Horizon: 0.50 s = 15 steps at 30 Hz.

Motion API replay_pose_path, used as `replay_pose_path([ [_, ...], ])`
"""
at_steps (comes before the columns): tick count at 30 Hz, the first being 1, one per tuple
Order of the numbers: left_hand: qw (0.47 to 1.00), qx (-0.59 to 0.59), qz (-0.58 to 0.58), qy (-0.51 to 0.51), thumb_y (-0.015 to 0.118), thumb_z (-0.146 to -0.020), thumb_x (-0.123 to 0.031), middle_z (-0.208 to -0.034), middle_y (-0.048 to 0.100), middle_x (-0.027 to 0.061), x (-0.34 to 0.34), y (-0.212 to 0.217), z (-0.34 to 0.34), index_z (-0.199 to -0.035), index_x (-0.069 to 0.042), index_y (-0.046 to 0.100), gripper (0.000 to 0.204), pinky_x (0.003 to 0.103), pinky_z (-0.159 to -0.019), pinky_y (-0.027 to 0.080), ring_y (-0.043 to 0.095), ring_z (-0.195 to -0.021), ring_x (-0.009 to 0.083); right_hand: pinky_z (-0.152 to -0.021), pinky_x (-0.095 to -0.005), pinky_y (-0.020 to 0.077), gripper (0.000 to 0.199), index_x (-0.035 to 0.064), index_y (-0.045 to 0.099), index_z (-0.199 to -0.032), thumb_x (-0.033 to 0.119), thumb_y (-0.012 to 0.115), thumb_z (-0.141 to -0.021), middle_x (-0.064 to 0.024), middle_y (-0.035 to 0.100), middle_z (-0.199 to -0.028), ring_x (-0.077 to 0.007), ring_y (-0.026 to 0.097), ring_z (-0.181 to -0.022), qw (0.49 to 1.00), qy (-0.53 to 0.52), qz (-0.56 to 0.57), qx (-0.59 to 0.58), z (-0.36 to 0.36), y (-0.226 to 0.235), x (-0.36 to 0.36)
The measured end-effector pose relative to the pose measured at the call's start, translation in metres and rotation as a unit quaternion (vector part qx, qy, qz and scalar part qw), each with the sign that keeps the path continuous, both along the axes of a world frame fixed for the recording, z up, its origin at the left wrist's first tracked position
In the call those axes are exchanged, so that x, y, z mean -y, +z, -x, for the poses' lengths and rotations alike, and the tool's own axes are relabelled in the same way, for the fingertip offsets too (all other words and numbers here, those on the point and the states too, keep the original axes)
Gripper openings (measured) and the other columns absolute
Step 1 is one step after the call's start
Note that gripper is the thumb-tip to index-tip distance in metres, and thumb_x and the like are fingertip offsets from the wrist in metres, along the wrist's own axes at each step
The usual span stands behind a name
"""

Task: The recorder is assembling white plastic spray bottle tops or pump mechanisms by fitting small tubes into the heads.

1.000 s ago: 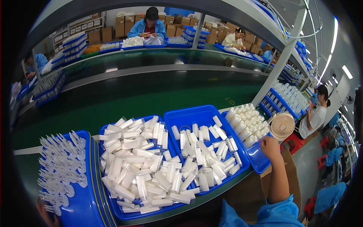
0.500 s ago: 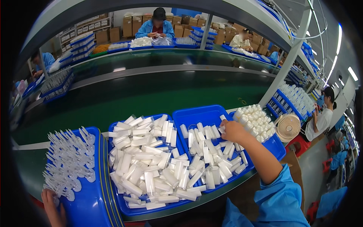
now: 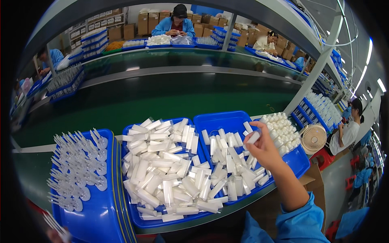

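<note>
My right hand is raised over the right blue tray, pinching a small white block-shaped piece between thumb and fingers. Many similar white pieces in clear film lie heaped below it and in the middle blue tray. At the lower left edge, my left hand, dark and smeared, holds a translucent piece with thin stems. Beside it, rows of translucent pieces with upright stems and round bases stand on the left blue tray, which tops a stack of trays.
White pointed pieces stand in rows in a blue tray at the right, next to a beige fan. A grey post rises behind. Beyond the green belt, co-workers sit among trays and cartons. Another person sits at the right.
My right hand has lifted from the tray with a white piece. My left hand has drawn back toward the lower edge, away from the rows, with a stemmed piece. The view has shifted slightly.
</note>
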<state>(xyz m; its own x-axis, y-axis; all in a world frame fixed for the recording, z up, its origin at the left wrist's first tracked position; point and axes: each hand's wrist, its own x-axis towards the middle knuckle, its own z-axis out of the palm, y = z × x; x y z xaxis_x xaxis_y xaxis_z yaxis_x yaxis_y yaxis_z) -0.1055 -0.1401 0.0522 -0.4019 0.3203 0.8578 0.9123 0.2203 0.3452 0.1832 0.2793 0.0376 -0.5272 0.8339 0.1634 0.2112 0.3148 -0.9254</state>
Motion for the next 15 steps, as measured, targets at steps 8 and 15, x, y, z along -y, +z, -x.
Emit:
replay_pose_path([
  [8, 0.716, 0.443, -0.080, -0.534, 0.057, -0.083, -0.001, -0.094, 0.050, 0.0177, -0.088, -0.038, -0.120, -0.097, -0.003, 0.039, 0.022, 0.040, -0.063, 0.053, 0.062, -0.070, 0.0305, -0.050, -0.0183, 0.0411, 0.051, 0.0043, 0.035, -0.122, -0.004, 0.061, -0.079, -0.0052, 0.051, -0.090, -0.0073, 0.051, -0.062, 0.976, 0.111, 0.143, -0.117, 0.036, 0.018, 0.112],
  [15, 0.739, 0.423, -0.013, -0.523, 0.063, -0.075, 0.004, -0.094, 0.057, 0.0157, -0.138, -0.054, -0.138, -0.093, -0.001, 0.054, 0.021, 0.031, -0.070, 0.048, 0.059, -0.078, 0.0240, -0.047, -0.0193, 0.0405, 0.058, 0.0056, 0.030, -0.131, -0.002, 0.058, -0.081, -0.0065, 0.048, -0.094, -0.0078, 0.049, -0.059, 0.906, 0.131, 0.334, -0.224, 0.026, -0.002, 0.121],
])
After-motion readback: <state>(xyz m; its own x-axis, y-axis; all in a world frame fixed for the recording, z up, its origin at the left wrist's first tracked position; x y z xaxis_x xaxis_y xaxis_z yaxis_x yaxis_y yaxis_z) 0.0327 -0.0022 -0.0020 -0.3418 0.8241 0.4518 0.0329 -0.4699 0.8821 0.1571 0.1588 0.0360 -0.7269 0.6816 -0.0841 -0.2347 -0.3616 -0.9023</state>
